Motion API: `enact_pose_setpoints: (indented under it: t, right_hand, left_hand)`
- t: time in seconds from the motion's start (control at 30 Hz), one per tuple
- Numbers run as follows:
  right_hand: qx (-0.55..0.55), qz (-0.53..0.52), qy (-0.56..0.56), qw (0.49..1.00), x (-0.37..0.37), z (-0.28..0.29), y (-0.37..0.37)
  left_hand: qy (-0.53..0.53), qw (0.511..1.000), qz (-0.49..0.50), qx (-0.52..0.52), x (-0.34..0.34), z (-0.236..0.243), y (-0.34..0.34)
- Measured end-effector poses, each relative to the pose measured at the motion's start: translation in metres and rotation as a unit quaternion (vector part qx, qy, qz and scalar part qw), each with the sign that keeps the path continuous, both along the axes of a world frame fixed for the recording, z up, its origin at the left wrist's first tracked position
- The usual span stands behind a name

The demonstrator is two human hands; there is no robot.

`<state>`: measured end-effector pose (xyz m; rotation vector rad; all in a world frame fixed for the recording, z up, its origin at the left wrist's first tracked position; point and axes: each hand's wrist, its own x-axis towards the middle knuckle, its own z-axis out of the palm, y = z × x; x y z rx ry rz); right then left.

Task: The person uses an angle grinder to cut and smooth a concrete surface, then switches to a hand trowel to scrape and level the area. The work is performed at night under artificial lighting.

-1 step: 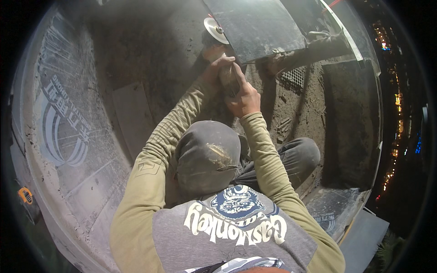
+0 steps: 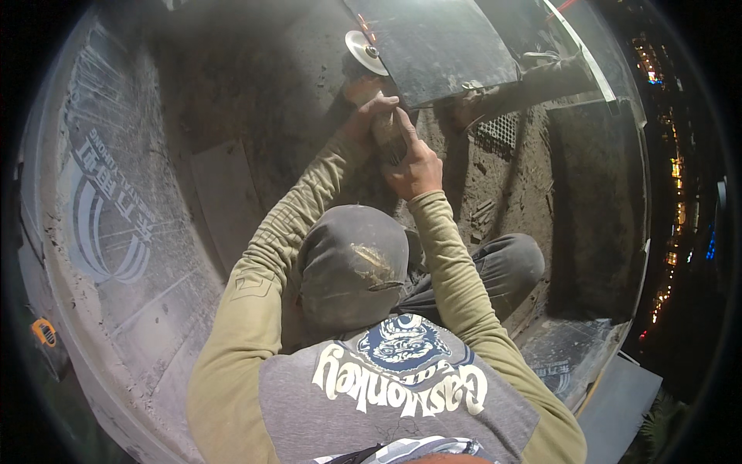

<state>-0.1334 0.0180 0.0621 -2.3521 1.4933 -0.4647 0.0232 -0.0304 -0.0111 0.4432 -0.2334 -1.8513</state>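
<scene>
An angle grinder [image 2: 389,138] with a pale round disc [image 2: 364,52] lies in both my hands. My left hand [image 2: 366,121] wraps round its front part, close behind the disc. My right hand [image 2: 418,161] is closed about the rear of the body, with the index finger stretched along it. The disc meets the left edge of a dark, smooth slab [image 2: 440,50]. Small orange sparks show at that edge, just above the disc. Dust hazes the air around the cut.
A dusty, dark-covered limb [image 2: 541,87] reaches the slab's lower right corner; whose it is, I cannot tell. Near it lie a perforated block [image 2: 496,133] and rubble [image 2: 483,209]. A flat board [image 2: 226,189] lies left of my arms. Printed sheeting [image 2: 116,201] lines the left side.
Orange sparks now show more plainly along the slab's left edge by the disc. My hands and the grinder stay in nearly the same place.
</scene>
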Motion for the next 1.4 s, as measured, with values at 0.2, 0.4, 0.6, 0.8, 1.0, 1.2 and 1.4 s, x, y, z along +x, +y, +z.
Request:
enact_pose_setpoints:
  t: [0.2, 0.4, 0.6, 0.8, 1.0, 1.2, 1.4]
  right_hand:
    - [0.006, -0.009, -0.018, 1.000, -0.014, 0.008, 0.025]
    - [-0.006, -0.005, -0.025, 1.000, -0.026, 0.015, 0.045]
    - [-0.010, -0.001, -0.046, 0.999, -0.022, 0.017, 0.047]
    - [-0.005, 0.000, -0.034, 0.999, -0.022, 0.006, 0.025]
    - [0.026, -0.007, -0.006, 1.000, -0.006, 0.001, -0.006]
    - [0.024, -0.011, -0.015, 1.000, -0.007, 0.002, 0.005]
    - [0.019, -0.013, -0.051, 0.998, -0.027, 0.007, 0.037]
  left_hand:
    - [0.007, 1.000, -0.018, 0.021, -0.011, 0.021, 0.035]
    - [0.019, 0.998, -0.054, 0.012, -0.018, 0.008, 0.049]
    - [-0.017, 0.999, 0.023, -0.015, -0.025, -0.022, 0.046]
    - [-0.008, 1.000, 0.001, -0.003, -0.018, 0.008, 0.032]
    - [-0.001, 0.999, -0.025, 0.041, 0.000, 0.019, 0.007]
    - [-0.029, 1.000, -0.006, -0.009, -0.001, -0.001, 0.007]
    - [0.005, 0.999, -0.039, 0.010, -0.017, 0.021, 0.048]
